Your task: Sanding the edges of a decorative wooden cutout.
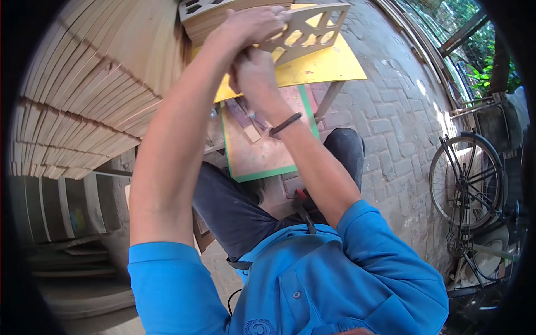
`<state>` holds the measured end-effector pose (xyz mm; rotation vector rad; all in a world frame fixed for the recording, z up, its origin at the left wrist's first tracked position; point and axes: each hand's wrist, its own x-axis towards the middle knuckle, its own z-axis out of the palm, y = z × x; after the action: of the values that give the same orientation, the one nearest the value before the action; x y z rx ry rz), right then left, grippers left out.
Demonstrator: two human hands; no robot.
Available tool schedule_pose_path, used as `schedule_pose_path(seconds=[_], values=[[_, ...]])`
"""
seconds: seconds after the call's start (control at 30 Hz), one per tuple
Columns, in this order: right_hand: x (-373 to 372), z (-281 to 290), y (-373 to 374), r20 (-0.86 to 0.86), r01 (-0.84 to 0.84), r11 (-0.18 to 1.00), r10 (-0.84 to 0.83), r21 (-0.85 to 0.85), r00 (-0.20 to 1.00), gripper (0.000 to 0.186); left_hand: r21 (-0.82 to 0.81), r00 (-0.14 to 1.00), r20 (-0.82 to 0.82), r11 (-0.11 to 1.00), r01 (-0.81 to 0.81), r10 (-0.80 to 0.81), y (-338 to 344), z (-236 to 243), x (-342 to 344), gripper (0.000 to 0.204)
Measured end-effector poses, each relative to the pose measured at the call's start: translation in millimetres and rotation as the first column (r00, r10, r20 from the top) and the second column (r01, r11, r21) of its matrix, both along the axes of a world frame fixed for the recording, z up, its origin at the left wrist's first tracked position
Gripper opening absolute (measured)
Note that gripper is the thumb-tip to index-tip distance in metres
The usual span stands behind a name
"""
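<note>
A pale wooden panel (pixel 335 25) with shaped cut-outs stands tilted on edge on a small yellow-topped table (pixel 343 64). My left hand (pixel 257 25) reaches across to the panel's left end, its fingers closed over the edge there. Just below it, my right hand (pixel 255 70), with a dark band at the wrist, is curled near the panel's lower left corner. My left wrist overlaps it, and what its fingers hold, if anything, is hidden. Beside my hands, a stack of similar cut-out panels (pixel 209 28) stands at the table's far left.
Tall stacks of wooden boards (pixel 95 72) fill the left side. Below the yellow top lies a pinkish board (pixel 262 159) with green edging, between my knees, with a small wood block (pixel 252 134) on it. A bicycle (pixel 466 181) stands right on the paving (pixel 391 134).
</note>
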<state>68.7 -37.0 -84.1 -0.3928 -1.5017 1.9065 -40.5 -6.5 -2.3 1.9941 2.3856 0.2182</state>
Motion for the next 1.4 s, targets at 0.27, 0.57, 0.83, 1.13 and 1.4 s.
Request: schedule_pose_path(seconds=[0.27,0.57,0.83,1.13,1.4], values=[[20,-27,58,0.05,-0.18,-0.236,-0.468,0.955,0.882,0.036,0.048,0.972,-0.233,0.998,0.041,-0.028,-8,2,4,0.041],[29,-28,75,-0.078,-0.082,-0.288,-0.505,0.954,0.859,0.036,0.03,0.948,-0.306,0.995,0.094,-0.08,-5,-4,-2,0.038],[53,-46,27,0.141,-0.069,0.607,-0.072,0.792,0.987,0.037,0.064,0.994,-0.017,0.992,-0.108,0.11,-2,-1,6,0.045],[36,-62,52,0.152,-0.227,-0.079,-0.532,0.971,0.833,0.041,0.043,0.999,0.045,0.999,-0.017,0.015,0,-2,-1,0.046],[3,-30,11,0.061,-0.19,0.938,0.216,-0.29,0.974,0.014,0.095,0.981,-0.164,0.988,0.118,-0.101,8,-23,-28,0.039]])
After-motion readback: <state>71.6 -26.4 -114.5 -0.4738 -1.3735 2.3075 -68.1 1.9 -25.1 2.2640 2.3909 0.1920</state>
